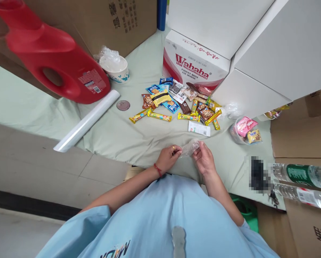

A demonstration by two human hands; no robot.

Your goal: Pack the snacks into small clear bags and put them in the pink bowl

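A crumpled clear plastic bag [189, 148] is stretched between my hands near the front edge of the cloth. My left hand [169, 157], with a red string at the wrist, pinches its left end. The right end is held between the thumb and fingers of my right hand [204, 157]. Just beyond my hands lies a white packet [199, 128]. Behind it spreads a loose pile of wrapped snacks, with yellow stick packs [159, 115], a yellow packet [160, 97], blue packets [172, 105] and brown cookie packets [205, 113].
A red jug [77, 68], a white roll [87, 120], a paper cup [114, 70] and a round brown disc [123, 105] are on the left. Behind the snacks stands a Wahaha carton [195, 64]. To the right are a filled snack bag [246, 130] and plastic bottles [300, 174].
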